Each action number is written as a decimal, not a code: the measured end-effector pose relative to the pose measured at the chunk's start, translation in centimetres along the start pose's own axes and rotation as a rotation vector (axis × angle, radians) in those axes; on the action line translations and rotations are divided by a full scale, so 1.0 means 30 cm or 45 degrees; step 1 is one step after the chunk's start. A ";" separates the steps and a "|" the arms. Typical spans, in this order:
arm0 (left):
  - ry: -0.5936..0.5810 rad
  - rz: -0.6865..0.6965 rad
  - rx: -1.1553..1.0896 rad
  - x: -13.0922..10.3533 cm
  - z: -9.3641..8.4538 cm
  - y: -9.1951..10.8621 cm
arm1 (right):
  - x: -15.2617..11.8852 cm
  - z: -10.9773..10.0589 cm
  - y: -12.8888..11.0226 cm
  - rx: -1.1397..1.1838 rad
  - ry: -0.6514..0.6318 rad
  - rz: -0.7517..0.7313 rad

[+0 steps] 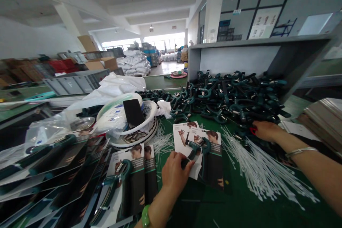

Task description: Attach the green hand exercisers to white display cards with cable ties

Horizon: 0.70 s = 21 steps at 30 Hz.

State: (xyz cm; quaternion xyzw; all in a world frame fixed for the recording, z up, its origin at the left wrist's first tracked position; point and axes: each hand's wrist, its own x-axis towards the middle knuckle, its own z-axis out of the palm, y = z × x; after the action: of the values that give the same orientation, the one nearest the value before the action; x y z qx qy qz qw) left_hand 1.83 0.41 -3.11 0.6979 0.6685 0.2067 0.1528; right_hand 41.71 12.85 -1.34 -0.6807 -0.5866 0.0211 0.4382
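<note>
Two overlapping printed cards (213, 164) lie on the green table, with a dark green plier-like tool (205, 153) on the upper one. My left hand (175, 171) is closed round one handle of this tool, thumb and fingers together. At the right, my right hand (263, 131) pinches something red at the edge of the large heap of similar tools (232, 96); what it belongs to is hard to make out. A fan of white cable ties (267, 171) spreads below my right hand. More carded tools (117, 185) lie left of my left hand.
Stacked carded tools (45, 174) fill the left front. Behind them are a white round tray (153, 112) with a black phone (133, 113), plastic bags and a grey crate (77, 81). A grey shelf (301, 67) frames the heap, and a stack of cards (326, 121) stands far right.
</note>
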 end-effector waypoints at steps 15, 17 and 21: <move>0.010 0.264 0.010 0.046 -0.014 0.084 | -0.389 -0.116 -0.325 0.512 -1.054 0.319; -0.013 0.231 -0.035 0.063 -0.006 0.088 | -0.443 -0.079 -0.391 0.230 -1.043 -0.047; -0.070 0.130 -0.267 0.091 0.011 0.060 | -0.481 -0.005 -0.463 -0.420 -0.709 -0.836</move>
State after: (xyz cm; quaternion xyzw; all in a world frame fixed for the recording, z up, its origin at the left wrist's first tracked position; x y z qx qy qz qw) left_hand 3.63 3.04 -2.28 0.7167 0.6024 0.2635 0.2326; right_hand 26.47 -0.04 0.38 -0.4880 -0.8621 -0.0303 0.1331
